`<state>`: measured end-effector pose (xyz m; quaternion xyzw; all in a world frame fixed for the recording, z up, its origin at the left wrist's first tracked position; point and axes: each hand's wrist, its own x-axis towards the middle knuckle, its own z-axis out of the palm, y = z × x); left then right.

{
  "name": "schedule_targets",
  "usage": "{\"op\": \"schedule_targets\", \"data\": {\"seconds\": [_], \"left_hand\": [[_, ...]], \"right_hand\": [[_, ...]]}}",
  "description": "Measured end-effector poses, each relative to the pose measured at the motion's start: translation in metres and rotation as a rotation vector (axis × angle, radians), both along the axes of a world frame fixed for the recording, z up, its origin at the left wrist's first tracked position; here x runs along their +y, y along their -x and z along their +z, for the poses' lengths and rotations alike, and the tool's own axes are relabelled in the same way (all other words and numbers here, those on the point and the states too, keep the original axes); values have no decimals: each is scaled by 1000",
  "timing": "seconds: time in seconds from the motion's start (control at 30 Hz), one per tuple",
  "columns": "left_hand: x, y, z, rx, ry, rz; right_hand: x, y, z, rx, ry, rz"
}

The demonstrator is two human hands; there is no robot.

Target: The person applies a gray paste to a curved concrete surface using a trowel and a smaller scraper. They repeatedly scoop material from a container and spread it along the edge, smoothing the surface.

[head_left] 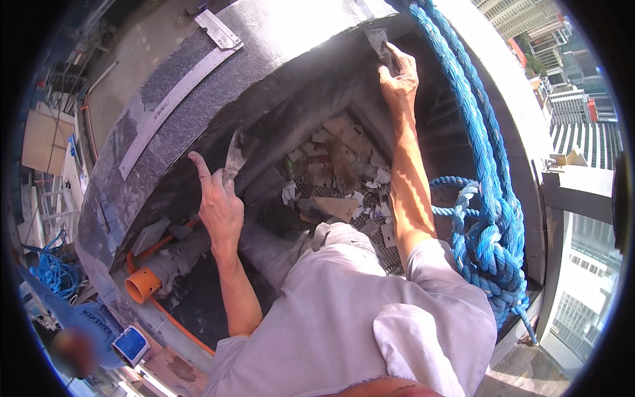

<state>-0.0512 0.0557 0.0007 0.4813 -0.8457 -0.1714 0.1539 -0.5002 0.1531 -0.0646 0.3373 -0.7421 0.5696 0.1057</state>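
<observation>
My right hand (400,79) is closed around the handle of a putty knife (377,41), its blade at the underside edge of the dark stone-like slab (264,46). Lower and to the left, my left hand (221,208) grips a second putty knife (236,153), with one digit stretched out toward the slab's edge. That blade points up, in front of the shaded inner wall. On the slab's top lies a metal square with a long ruler blade (173,106), left of both hands.
Thick blue rope (489,185) hangs knotted to my right. Broken pieces and scraps (337,165) litter the recess before me. An orange pipe end (142,286) and orange cable lie left. A person in blue (86,331) is at lower left; tall buildings (572,112) stand far below right.
</observation>
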Motion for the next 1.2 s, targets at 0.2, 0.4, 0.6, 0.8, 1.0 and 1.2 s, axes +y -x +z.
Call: {"op": "schedule_targets", "data": {"seconds": [0.2,0.4,0.6,0.8,1.0,1.2], "left_hand": [[0,0,1,-10,-8,-1],[0,-1,2,-15,-44,27],[-1,0,0,-23,-23,13],[0,-2,1,-14,-5,9],[2,5,16,-41,-100,37],[3,-1,15,-14,-97,28]], "right_hand": [[-1,-8,38,-18,36,-33],[10,-22,37,105,-57,-76],[2,-22,44,71,-73,-39],[-9,-29,26,35,-10,15],[41,-138,7,-97,-260,342],[33,-220,28,28,-368,627]]}}
